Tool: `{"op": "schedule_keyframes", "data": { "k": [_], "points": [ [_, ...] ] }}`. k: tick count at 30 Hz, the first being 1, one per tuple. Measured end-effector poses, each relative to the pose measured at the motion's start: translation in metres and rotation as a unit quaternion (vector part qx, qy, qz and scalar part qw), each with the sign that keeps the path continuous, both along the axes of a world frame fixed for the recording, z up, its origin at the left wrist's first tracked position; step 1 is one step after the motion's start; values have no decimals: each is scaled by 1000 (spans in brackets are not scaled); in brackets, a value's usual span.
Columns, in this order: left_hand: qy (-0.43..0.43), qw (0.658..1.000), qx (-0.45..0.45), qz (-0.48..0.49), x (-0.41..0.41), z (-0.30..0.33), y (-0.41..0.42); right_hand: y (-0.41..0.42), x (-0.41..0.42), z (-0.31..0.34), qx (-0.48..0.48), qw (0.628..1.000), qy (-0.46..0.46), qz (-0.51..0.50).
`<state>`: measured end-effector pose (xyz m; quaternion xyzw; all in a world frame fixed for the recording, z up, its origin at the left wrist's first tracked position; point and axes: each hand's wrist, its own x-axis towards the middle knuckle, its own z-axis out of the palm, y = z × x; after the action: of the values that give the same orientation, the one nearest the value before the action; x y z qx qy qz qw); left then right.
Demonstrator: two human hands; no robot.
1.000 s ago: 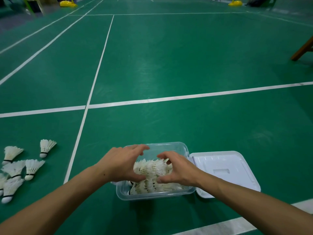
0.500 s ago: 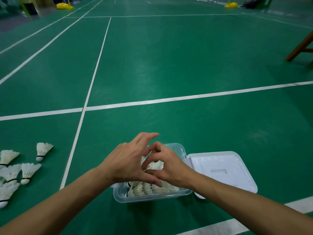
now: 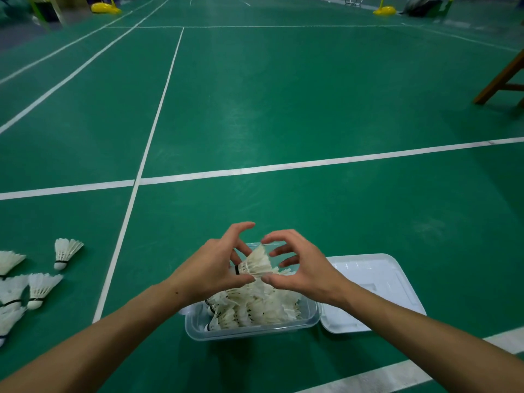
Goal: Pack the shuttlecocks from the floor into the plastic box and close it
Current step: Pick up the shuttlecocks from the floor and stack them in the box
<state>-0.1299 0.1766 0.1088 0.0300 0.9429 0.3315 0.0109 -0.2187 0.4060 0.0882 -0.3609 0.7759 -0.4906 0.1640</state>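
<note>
Green court floor point(image 3: 283, 109) fills nearly the whole view, a smooth matte surface with a dull sheen in patches and a pale scuff to the right. White lines point(image 3: 312, 164) cross it: one long line running left to right just beyond the hands, one running away from the viewer on the left and meeting it, and a broad stripe at the near right corner. Further lines frame the court at the far end. Two yellow bases point(image 3: 384, 10) sit at the far edge, one on each side, with dark, blurred clutter behind them. A wooden leg point(image 3: 500, 78) of some furniture slants in at the right edge.

Near the viewer a clear box point(image 3: 249, 331) stands on the floor, heaped with white shuttlecocks point(image 3: 261, 307). Its white lid point(image 3: 377, 285) lies flat on the floor, touching the box's right side. Loose shuttles point(image 3: 42, 289) lie on the floor well to the left, some on their sides, some cut off by the frame edge.

Both hands hover above the box. The left hand point(image 3: 211, 268) pinches a single shuttle point(image 3: 255, 263) at its cork end between thumb and fingers, feathers fanning to the right. The right hand point(image 3: 300, 268) is curled close around the feather skirt, its thumb touching the skirt's lower edge near the left thumb, its fingers arched above; whether those fingers touch the feathers cannot be told. Bare forearms reach in from both lower corners.
</note>
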Motion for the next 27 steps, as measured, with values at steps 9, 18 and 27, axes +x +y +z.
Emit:
{"op": "schedule_keyframes", "data": {
  "k": [9, 18, 27],
  "points": [
    [5, 992, -117, -38, -3, -14, 5, 30, -27, 3, 86, 992, 92, -12],
    [-89, 982, -161, -28, 5, -45, -10, 46, -25, -17, 208, 968, 135, 21],
    [-71, 985, -154, -30, 5, -54, -10, 18, -28, -18, 184, 978, 89, 49]
  ]
}}
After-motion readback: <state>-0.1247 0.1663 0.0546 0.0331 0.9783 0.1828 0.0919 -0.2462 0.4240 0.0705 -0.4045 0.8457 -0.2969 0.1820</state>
